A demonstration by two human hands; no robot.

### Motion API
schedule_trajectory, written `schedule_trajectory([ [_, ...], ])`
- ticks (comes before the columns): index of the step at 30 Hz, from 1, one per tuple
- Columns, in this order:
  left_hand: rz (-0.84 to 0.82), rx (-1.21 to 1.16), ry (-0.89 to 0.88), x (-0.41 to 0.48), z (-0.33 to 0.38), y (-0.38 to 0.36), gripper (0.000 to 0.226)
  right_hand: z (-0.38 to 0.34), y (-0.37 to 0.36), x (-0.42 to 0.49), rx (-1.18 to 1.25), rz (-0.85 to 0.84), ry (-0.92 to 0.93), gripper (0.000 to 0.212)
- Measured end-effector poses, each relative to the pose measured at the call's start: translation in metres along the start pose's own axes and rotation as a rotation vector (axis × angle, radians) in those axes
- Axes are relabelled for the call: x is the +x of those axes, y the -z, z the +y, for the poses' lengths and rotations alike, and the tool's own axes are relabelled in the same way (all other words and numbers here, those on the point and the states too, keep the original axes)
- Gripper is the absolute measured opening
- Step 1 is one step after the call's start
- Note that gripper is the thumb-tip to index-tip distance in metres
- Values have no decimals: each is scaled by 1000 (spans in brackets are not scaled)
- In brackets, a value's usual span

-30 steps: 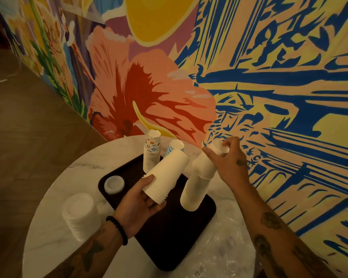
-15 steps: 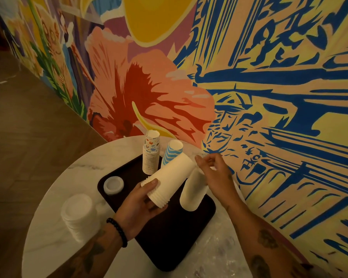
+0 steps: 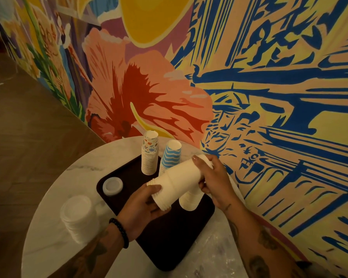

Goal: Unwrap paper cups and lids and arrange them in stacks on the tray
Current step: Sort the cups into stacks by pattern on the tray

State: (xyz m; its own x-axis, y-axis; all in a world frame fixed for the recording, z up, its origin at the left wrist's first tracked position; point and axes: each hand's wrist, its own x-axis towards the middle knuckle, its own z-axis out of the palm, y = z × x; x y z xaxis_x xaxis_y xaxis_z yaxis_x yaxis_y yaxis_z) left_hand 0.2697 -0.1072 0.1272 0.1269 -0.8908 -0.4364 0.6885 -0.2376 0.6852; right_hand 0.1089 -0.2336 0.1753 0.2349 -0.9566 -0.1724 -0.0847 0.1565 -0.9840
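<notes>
A person's left hand (image 3: pixel 143 205) gripped the rim end of a tilted white cup stack (image 3: pixel 175 181), fingers curled round it, while the right hand (image 3: pixel 213 177) wrapped thumb and fingers about its upper end, above the dark tray (image 3: pixel 169 245) on a round marble table (image 3: pixel 48 243). A second white stack (image 3: pixel 189 201) stood on the tray just beneath the right hand, its top hidden behind the fingers. The held stack hung at a slant with its weight split between two grips, so a loosened hold at either end would likely have let the nested cups slide apart and scatter. Swinging it upright in so little room could also have knocked the white stack below, or the patterned stack (image 3: pixel 150 155) and blue-striped stack (image 3: pixel 171 155) standing close behind at the tray's far edge; all three looked tall, narrow and easily toppled. A single lid (image 3: pixel 113 186) lay on the tray's left side, and a lid stack (image 3: pixel 77 217) waited on the table beside the tray, not yet moved onto it. Crumpled clear wrap (image 3: pixel 219 257) lay on the table near the right forearm.
</notes>
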Motion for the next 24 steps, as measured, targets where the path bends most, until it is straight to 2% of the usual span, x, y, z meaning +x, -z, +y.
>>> schedule_trajectory([
  [6, 39, -173, 59, -1, 3, 12, 52, -47, 24, 15, -40, 137, 262, 28],
  [10, 43, -206, 62, -2, 4, 16, 51, -58, 36, 25, -345, 189, 426, 45],
  [13, 66, -216, 54, -2, 6, 16, 56, -45, 37, 34, -569, 173, 406, 61],
  [16, 66, -209, 65, -4, 8, 14, 57, -18, 34, 40, -748, 84, 318, 73],
  [20, 59, -194, 55, -5, 10, 14, 56, 21, 33, 38, -848, -27, 265, 79],
  [24, 41, -163, 32, -5, 13, 11, 58, 21, 31, 34, -826, 28, 254, 77],
])
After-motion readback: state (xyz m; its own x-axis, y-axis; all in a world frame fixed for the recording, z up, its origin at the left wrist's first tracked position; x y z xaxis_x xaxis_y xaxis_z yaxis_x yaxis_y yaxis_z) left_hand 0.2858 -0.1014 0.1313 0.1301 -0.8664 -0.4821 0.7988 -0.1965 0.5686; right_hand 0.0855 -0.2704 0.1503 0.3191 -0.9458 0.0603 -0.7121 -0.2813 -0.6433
